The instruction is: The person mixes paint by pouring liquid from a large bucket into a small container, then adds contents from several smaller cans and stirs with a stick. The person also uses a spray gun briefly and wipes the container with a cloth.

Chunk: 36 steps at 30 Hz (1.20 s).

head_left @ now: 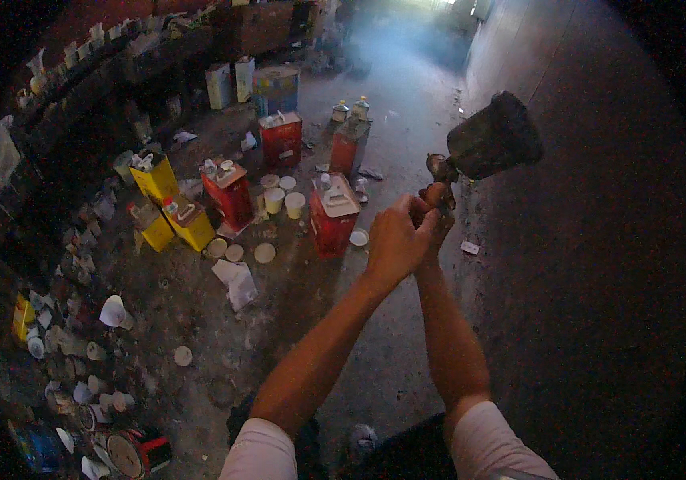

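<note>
A spray gun (442, 166) with a large dark cup (496, 138) on top is held out in front of me, right of the middle. My right hand (440, 224) is wrapped round its handle, partly hidden behind the other hand. My left hand (399, 238) is closed against the rear of the gun, thumb and fingers pinched together there. What exactly those left fingertips grip is too small and dark to make out. The cup leans to the upper right, near a dark wall.
Red rectangular cans (333, 220) and yellow cans (153, 178) stand on the floor to the left. White tubs (274, 200), round lids (265, 253) and crumpled paper (236, 283) lie among them. Used cups (113, 312) litter the far left. A long wall (575, 280) runs along my right.
</note>
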Motion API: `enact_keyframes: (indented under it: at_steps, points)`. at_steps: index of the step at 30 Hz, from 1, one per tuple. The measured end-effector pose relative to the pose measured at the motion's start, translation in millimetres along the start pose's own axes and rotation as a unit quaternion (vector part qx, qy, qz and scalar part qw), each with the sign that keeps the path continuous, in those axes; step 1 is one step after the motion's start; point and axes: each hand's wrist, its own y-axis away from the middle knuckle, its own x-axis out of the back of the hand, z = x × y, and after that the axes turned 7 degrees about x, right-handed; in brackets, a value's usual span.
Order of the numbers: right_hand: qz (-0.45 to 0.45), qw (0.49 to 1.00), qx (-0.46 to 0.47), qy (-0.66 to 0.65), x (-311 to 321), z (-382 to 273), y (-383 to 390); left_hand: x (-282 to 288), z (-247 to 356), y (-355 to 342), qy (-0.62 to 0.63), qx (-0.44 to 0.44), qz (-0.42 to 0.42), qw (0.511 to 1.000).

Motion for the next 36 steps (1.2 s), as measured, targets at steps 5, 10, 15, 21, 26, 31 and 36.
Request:
enact_keyframes:
  at_steps: [5, 10, 15, 21, 26, 31, 36]
  points:
    - [0.02, 0.993, 0.044, 0.104, 15.0, 15.7, -4.5, -2.1, -1.8, 3.9, -0.016, 0.021, -0.018, 0.999]
    - [-0.102, 0.986, -0.019, -0.134, 20.3, 12.8, -1.5, -2.5, 0.1, 8.0, -0.01, 0.008, -0.019, 1.0]
    - [-0.05, 0.99, -0.066, -0.115, 18.2, 7.5, 5.3, -3.3, 4.5, 14.6, 0.053, 0.004, -0.026, 0.998]
    - [-0.044, 0.996, -0.05, -0.067, 22.0, -1.9, 15.1, -9.2, 11.4, 21.8, 0.029, -0.008, -0.038, 0.999]
    - [-0.041, 0.999, -0.03, -0.019, 19.8, -11.8, 20.6, -14.2, 11.5, 25.4, 0.001, -0.047, -0.025, 0.999]
    - [-0.023, 0.994, 0.005, 0.102, 2.0, -21.6, 23.4, 5.1, 28.9, 28.6, 0.127, -0.025, -0.112, 0.985]
    - [0.006, 0.963, 0.065, 0.261, -16.8, -14.1, 20.0, 72.7, 66.1, 40.8, 0.236, -0.08, -0.098, 0.964]
